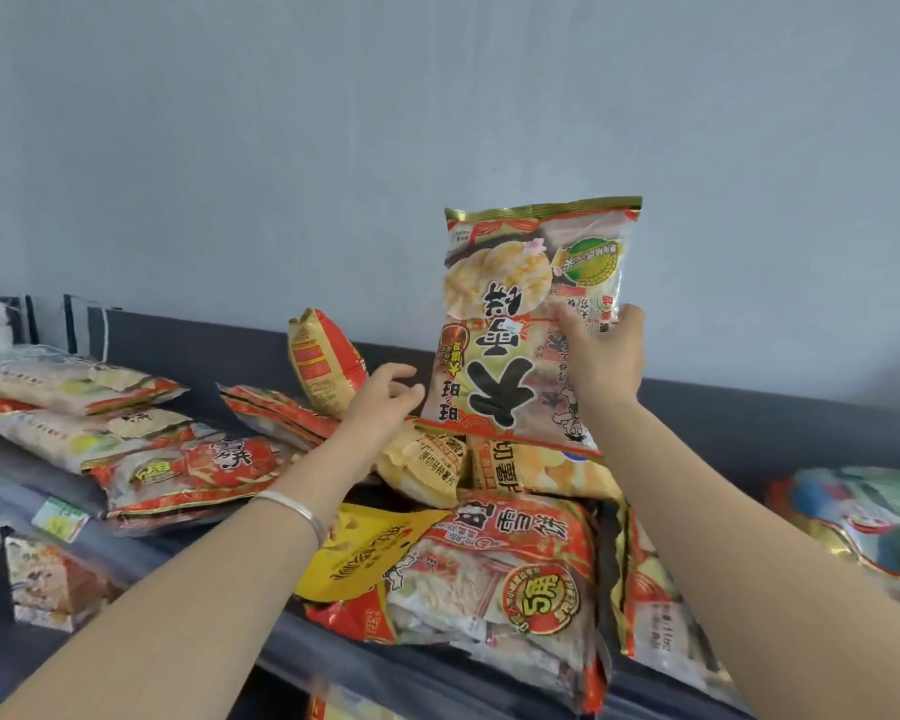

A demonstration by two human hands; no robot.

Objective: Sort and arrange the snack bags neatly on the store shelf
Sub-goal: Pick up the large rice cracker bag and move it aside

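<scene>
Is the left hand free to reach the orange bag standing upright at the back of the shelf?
Probably yes. The left hand is open, holds nothing and sits just right of the orange bag, with nothing between them. The large bag gripped by the right hand stands further right.

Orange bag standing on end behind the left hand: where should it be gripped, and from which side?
Probably just below its crimped top edge, coming from the right with the open left hand, which is nearest. The orange bag stands on end with its top free, while flat bags crowd its base.
</scene>
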